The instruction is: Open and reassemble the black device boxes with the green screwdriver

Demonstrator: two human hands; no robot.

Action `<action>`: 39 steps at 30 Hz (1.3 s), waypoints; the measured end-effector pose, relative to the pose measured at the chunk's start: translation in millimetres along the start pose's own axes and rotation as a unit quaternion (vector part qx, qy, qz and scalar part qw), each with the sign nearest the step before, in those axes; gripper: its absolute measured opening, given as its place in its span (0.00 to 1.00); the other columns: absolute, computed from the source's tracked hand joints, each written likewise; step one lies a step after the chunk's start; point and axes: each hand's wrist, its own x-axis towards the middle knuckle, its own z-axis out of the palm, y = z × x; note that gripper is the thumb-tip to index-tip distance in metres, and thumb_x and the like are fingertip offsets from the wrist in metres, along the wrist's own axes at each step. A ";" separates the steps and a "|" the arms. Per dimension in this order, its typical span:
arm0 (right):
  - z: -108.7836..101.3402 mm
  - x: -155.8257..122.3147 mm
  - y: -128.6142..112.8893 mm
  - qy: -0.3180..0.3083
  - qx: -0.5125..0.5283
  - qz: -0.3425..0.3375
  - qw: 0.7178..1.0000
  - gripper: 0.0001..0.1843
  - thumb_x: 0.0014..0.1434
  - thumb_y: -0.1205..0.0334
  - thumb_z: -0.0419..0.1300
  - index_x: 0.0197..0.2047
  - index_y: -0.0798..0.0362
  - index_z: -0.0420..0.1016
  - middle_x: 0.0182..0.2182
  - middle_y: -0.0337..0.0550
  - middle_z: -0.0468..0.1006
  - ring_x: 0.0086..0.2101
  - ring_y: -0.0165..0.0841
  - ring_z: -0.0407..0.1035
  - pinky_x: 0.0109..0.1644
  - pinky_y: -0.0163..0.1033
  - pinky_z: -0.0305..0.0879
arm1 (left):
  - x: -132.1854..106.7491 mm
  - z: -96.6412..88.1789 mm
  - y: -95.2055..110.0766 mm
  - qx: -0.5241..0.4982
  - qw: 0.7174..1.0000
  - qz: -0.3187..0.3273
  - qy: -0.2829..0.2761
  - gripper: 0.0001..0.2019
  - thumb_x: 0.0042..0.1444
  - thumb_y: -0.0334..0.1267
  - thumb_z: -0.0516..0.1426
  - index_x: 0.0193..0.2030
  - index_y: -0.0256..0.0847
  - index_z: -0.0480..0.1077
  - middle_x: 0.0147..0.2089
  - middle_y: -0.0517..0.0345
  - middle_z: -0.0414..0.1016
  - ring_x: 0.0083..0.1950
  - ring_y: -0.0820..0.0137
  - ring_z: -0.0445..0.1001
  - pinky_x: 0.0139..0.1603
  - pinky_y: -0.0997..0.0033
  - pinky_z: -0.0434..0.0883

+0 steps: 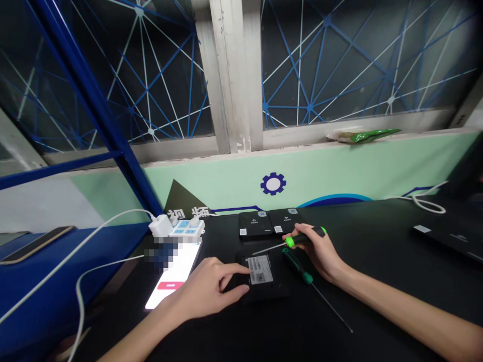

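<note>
Black device [261, 277] is lying label-up on the tabletop [226, 337], the loose-fingered left hand [214, 286] touching it while the right hand [320, 251] is grasping a lime-collared screwdriver [288, 242], seemingly positioning for corner work, the next move calling for steady tip alignment.

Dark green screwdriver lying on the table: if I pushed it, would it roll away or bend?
The dark green screwdriver might roll a little, since its handle looks rounded. It would probably swing in a curve, because the handle is much fatter than the shaft. It likely won't bend, as the shaft looks straight and metallic.
</note>
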 end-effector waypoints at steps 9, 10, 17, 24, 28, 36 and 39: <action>-0.3 -0.8 -1.5 0.032 0.029 -0.025 0.999 0.14 0.54 0.55 0.68 0.22 0.55 0.77 0.26 0.47 0.82 0.29 0.36 0.76 0.29 0.33 0.68 | -2.1 4.5 -7.1 0.020 0.999 0.025 0.019 0.14 0.65 0.46 0.55 0.55 0.53 0.75 0.19 0.71 0.57 0.23 0.75 0.65 0.38 0.72 0.64; -0.5 -0.5 -1.4 0.037 0.031 -0.028 0.998 0.14 0.54 0.56 0.68 0.22 0.55 0.77 0.25 0.47 0.82 0.28 0.36 0.76 0.29 0.32 0.68 | -2.2 4.8 -7.5 0.022 0.999 0.026 0.021 0.14 0.65 0.45 0.55 0.55 0.53 0.75 0.19 0.72 0.57 0.23 0.75 0.65 0.38 0.73 0.64; -1.3 -0.1 -0.4 0.029 0.027 -0.021 0.999 0.14 0.54 0.56 0.68 0.22 0.55 0.77 0.24 0.47 0.82 0.28 0.35 0.76 0.28 0.31 0.69 | -1.4 5.8 -8.2 0.027 0.998 0.038 0.029 0.13 0.65 0.44 0.55 0.54 0.52 0.76 0.18 0.72 0.57 0.22 0.76 0.64 0.36 0.74 0.64; -2.6 2.2 2.2 -0.005 -0.003 -0.006 1.000 0.14 0.55 0.54 0.69 0.26 0.56 0.79 0.30 0.47 0.83 0.31 0.34 0.76 0.33 0.32 0.74 | -0.3 5.1 -8.1 0.033 0.998 0.048 0.028 0.14 0.66 0.43 0.54 0.55 0.50 0.76 0.18 0.72 0.55 0.20 0.76 0.62 0.32 0.75 0.62; 2.0 -0.6 1.7 -0.027 -0.019 0.003 0.999 0.14 0.56 0.52 0.69 0.29 0.56 0.81 0.34 0.47 0.83 0.32 0.33 0.76 0.37 0.32 0.76 | -0.3 4.2 -6.8 0.046 0.997 0.057 0.026 0.15 0.67 0.42 0.53 0.57 0.50 0.75 0.17 0.71 0.57 0.19 0.76 0.59 0.29 0.75 0.60; 8.0 -6.7 -1.0 -0.049 -0.015 0.010 0.999 0.14 0.55 0.51 0.70 0.30 0.54 0.81 0.34 0.45 0.83 0.33 0.34 0.77 0.42 0.35 0.76 | -0.8 7.4 -8.6 0.070 0.995 0.072 0.027 0.17 0.69 0.42 0.51 0.60 0.50 0.72 0.17 0.70 0.63 0.19 0.75 0.60 0.28 0.75 0.59; 8.7 -7.2 -1.9 -0.055 -0.014 0.016 0.998 0.14 0.55 0.51 0.69 0.30 0.54 0.82 0.34 0.45 0.83 0.33 0.35 0.76 0.42 0.36 0.75 | -1.9 8.7 -9.2 0.090 0.992 0.081 0.033 0.16 0.69 0.41 0.51 0.60 0.49 0.72 0.19 0.68 0.67 0.20 0.74 0.64 0.27 0.74 0.59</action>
